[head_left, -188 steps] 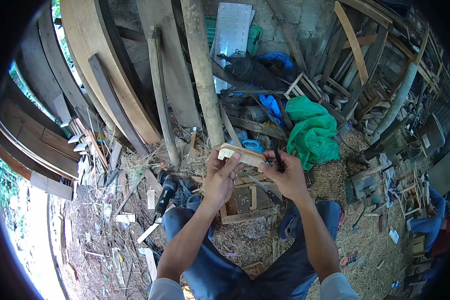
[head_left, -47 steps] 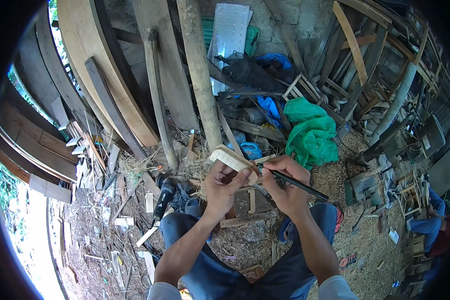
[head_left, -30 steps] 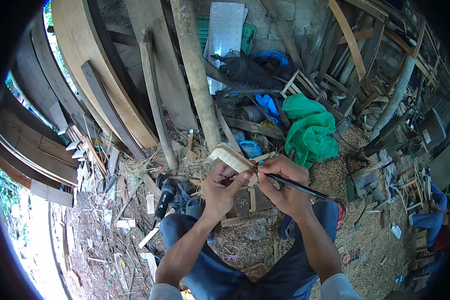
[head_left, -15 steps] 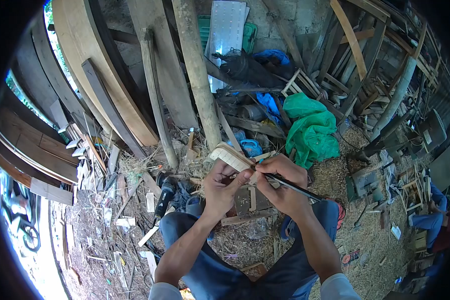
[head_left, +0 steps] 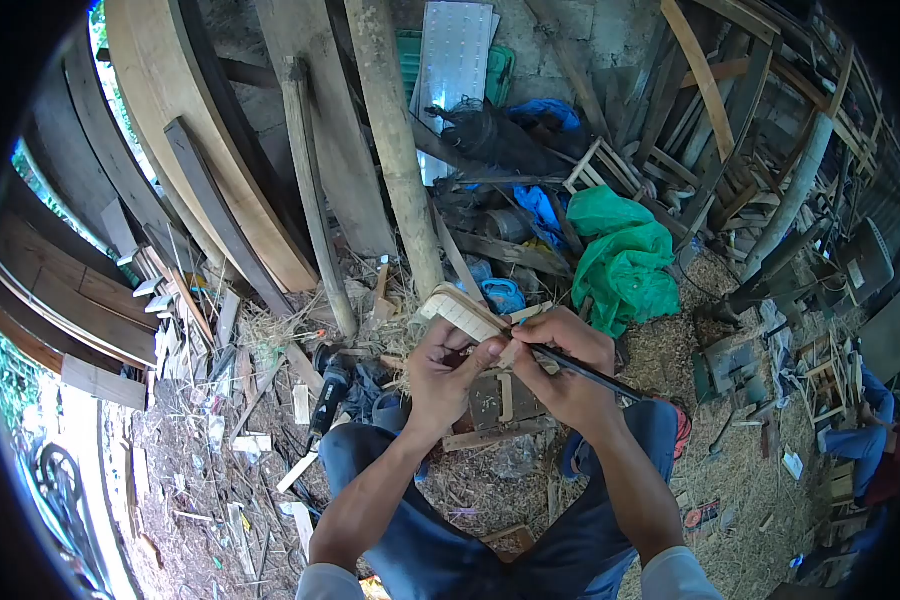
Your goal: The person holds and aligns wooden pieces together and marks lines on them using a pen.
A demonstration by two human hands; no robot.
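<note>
A pale, carved wooden piece (head_left: 458, 306) with a rounded end is held up in front of my knees. My left hand (head_left: 444, 378) is closed around its lower side, thumb along the near edge. My right hand (head_left: 567, 368) grips a long, thin, dark tool (head_left: 602, 380), its shaft slanting down toward my right knee. The tool's tip meets the right end of the wood between my fingers, which hide it, so I cannot tell its kind. Below both hands, a low wooden block (head_left: 492, 402) sits between my legs.
An angle grinder (head_left: 328, 398) lies by my left knee. A green plastic sheet (head_left: 622, 258) and a blue-handled object (head_left: 503, 294) lie ahead. Planks (head_left: 205, 130) and poles (head_left: 395, 140) lean at the back. Shavings and scraps cover the ground. Another person's leg (head_left: 855, 448) shows at far right.
My hands, the wooden piece and the tool keep almost the same place. Outside at the far left, the wheeled vehicle appears in a different position and greenery now shows above it.
</note>
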